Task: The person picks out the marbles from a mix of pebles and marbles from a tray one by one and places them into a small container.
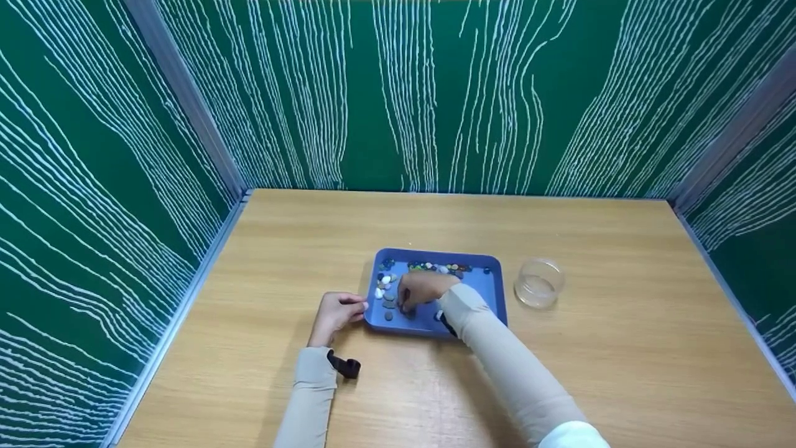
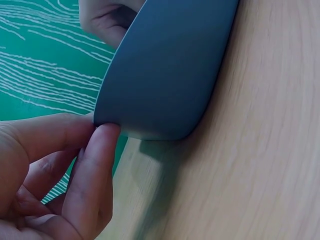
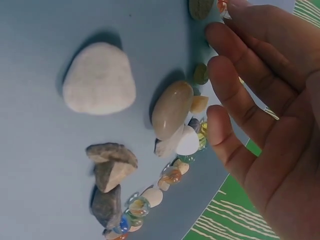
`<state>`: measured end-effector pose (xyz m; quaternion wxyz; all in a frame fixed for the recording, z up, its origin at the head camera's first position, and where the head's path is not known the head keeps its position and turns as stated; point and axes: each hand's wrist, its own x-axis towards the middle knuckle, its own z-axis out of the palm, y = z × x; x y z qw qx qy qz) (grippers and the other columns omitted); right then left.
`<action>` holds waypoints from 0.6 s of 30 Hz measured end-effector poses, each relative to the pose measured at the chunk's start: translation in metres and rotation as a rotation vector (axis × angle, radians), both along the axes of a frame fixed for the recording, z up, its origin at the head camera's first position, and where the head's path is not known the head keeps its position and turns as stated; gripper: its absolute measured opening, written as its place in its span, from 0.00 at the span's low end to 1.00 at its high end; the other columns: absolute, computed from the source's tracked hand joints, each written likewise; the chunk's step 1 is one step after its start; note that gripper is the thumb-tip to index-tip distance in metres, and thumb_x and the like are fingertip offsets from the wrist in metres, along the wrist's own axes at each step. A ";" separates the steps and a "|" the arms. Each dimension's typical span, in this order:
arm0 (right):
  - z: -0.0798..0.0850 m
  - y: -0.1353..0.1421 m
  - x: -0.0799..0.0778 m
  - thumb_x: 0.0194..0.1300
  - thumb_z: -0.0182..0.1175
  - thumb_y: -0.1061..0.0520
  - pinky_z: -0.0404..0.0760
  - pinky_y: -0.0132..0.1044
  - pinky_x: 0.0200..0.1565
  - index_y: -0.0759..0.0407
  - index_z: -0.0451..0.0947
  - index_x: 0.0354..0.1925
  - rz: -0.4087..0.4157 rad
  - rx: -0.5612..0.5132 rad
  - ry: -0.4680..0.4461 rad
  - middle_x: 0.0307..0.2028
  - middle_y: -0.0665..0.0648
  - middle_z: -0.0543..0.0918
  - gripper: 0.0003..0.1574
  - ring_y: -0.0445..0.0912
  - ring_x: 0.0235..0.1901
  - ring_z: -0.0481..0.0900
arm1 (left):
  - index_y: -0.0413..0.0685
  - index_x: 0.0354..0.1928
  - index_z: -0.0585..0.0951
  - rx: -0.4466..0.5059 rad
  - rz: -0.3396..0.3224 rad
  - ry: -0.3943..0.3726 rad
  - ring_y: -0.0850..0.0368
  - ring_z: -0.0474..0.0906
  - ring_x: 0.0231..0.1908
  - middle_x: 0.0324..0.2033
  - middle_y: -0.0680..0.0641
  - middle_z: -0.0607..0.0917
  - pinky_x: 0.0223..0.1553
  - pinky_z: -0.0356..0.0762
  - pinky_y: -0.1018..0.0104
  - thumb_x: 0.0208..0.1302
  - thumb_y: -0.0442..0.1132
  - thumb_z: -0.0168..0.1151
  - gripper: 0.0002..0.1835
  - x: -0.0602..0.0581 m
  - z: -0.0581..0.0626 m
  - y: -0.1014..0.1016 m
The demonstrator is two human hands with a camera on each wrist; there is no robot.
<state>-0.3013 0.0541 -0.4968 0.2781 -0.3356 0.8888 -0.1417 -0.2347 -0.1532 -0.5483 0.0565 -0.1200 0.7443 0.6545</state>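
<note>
My left hand (image 1: 336, 316) pinches the rim of a blue tray (image 1: 407, 330) at its near left corner. In the left wrist view the thumb and a finger (image 2: 95, 165) meet on that rim. My right hand (image 1: 426, 289) reaches down into the left half of the tray, fingertips low beside grey stones (image 1: 388, 305). The right wrist view shows its fingers (image 3: 230, 75) gently bent; the thumb is out of frame, so whether they pinch a stone is hidden. Nearby lie a white stone (image 3: 100, 80), a smooth brown stone (image 3: 172, 110) and several rough grey stones (image 3: 115, 167).
Small stones and glass marbles (image 3: 139, 205) line the tray's far side. White pebbles (image 1: 386, 280) lie along its left side. A clear round container (image 1: 539, 284) stands right of the tray on the wooden table (image 1: 622, 348). Green, white-lined panels (image 1: 360, 124) surround the table.
</note>
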 end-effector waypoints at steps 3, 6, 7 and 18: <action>0.001 0.005 0.000 0.61 0.65 0.60 0.78 0.28 0.28 0.56 0.86 0.40 -0.026 -0.010 -0.013 0.33 0.50 0.86 0.08 0.41 0.30 0.79 | 0.27 0.40 0.83 0.007 -0.001 0.001 0.61 0.82 0.29 0.33 0.42 0.86 0.34 0.87 0.68 0.54 0.24 0.65 0.11 0.001 -0.001 0.000; 0.001 0.009 -0.002 0.61 0.65 0.59 0.77 0.27 0.28 0.57 0.86 0.39 -0.048 -0.026 -0.017 0.32 0.50 0.85 0.07 0.39 0.28 0.77 | 0.25 0.41 0.83 0.027 -0.005 0.006 0.61 0.81 0.28 0.32 0.43 0.86 0.34 0.87 0.69 0.54 0.23 0.65 0.11 0.001 -0.001 0.000; 0.001 0.010 -0.002 0.61 0.65 0.59 0.76 0.27 0.28 0.57 0.85 0.39 -0.055 -0.033 -0.018 0.31 0.50 0.85 0.07 0.38 0.28 0.76 | 0.25 0.41 0.82 0.033 -0.009 0.010 0.62 0.81 0.28 0.32 0.44 0.86 0.33 0.87 0.70 0.54 0.23 0.65 0.12 0.001 -0.001 0.000; 0.007 0.030 -0.007 0.63 0.63 0.56 0.83 0.32 0.33 0.54 0.85 0.40 -0.133 -0.084 -0.036 0.34 0.49 0.84 0.07 0.44 0.32 0.81 | 0.26 0.41 0.83 0.028 0.000 0.003 0.61 0.82 0.29 0.33 0.43 0.86 0.34 0.87 0.68 0.53 0.24 0.66 0.12 0.001 -0.002 0.000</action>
